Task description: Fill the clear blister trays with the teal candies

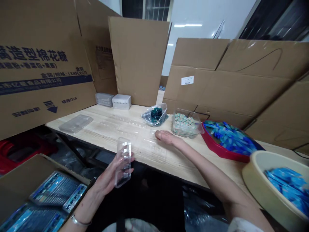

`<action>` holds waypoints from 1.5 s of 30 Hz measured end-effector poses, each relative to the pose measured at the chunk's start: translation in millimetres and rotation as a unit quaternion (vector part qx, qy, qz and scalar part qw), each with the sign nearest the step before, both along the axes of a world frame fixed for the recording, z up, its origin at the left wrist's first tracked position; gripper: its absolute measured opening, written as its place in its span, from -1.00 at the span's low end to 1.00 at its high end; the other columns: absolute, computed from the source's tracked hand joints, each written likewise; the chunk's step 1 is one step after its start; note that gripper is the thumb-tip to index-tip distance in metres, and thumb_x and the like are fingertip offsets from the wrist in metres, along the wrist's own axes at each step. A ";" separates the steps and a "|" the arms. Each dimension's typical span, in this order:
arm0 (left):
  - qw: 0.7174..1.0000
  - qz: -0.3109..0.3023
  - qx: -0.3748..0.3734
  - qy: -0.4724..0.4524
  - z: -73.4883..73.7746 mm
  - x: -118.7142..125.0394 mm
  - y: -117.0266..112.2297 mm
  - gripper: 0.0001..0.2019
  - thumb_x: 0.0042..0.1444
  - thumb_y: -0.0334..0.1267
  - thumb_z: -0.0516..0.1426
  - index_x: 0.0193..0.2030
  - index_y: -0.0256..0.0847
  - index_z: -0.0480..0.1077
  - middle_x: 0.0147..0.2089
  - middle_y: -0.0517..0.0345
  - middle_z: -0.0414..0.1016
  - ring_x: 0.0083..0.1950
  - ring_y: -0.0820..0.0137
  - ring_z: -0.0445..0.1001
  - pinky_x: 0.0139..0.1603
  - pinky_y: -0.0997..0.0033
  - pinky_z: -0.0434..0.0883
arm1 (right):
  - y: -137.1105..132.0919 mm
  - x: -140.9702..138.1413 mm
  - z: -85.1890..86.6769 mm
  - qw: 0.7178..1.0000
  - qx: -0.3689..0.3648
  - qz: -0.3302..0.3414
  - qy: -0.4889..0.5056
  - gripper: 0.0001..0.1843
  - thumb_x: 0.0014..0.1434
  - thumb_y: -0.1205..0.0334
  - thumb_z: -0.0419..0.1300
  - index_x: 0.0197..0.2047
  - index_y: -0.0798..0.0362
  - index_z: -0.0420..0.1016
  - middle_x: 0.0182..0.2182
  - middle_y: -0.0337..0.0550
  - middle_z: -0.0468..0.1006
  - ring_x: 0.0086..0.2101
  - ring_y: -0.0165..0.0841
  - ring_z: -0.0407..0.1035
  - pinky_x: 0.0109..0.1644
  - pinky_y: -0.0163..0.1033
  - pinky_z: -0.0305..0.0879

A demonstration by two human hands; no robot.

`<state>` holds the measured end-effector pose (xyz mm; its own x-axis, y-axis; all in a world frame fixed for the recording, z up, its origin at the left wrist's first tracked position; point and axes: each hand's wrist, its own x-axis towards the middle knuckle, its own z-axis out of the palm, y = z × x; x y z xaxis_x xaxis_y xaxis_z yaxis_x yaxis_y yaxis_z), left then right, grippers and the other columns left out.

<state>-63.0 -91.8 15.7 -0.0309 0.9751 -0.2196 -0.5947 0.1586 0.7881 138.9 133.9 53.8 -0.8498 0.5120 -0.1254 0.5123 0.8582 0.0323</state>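
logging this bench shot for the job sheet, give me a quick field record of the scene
left hand: holding a clear plastic tray
right hand: open, resting on flat clear plastic trays
beside right hand: clear tub of green and white pieces, plastic bag of dark green pieces
further right: red tray of blue pieces, cream bowl of blue pieces
surface: light wood table
backdrop: standing cardboard sheets
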 end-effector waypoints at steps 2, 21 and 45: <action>1.000 -0.005 0.001 0.005 0.2 -1.8 -2.0 -0.34 0.06 -0.07 0.15 0.30 0.06 0.04 0.25 -0.03 0.23 0.27 0.10 0.17 0.11 0.03 0.26 | 5.2 -12.8 -16.2 0.999 0.024 -0.014 -0.016 -0.76 0.16 0.48 -0.05 -0.23 0.16 0.42 -0.18 0.06 0.49 -0.21 -0.28 0.37 -0.22 -0.29 0.19; 0.996 -0.044 0.045 -0.070 -8.5 -4.2 7.1 -0.41 0.10 0.00 0.10 0.28 0.04 0.09 0.23 -0.07 0.23 0.24 0.07 0.19 0.11 -0.08 0.23 | -100.0 -3.5 -55.0 0.967 -0.063 -0.019 0.245 -0.68 0.29 0.31 -0.06 0.03 0.12 0.39 0.08 0.15 0.35 0.09 -0.16 0.23 0.14 0.01 0.18; 0.994 -0.035 0.061 0.084 2.2 31.8 26.1 -0.38 0.04 -0.14 0.20 0.26 0.00 0.14 0.14 -0.02 0.32 0.12 0.17 0.30 -0.01 0.21 0.27 | -128.9 -32.9 -1.6 0.614 -0.544 -0.094 0.564 -0.77 0.06 0.11 0.25 -0.37 0.13 0.44 -0.49 -0.22 0.49 -0.50 -0.48 0.35 -0.36 -0.34 0.31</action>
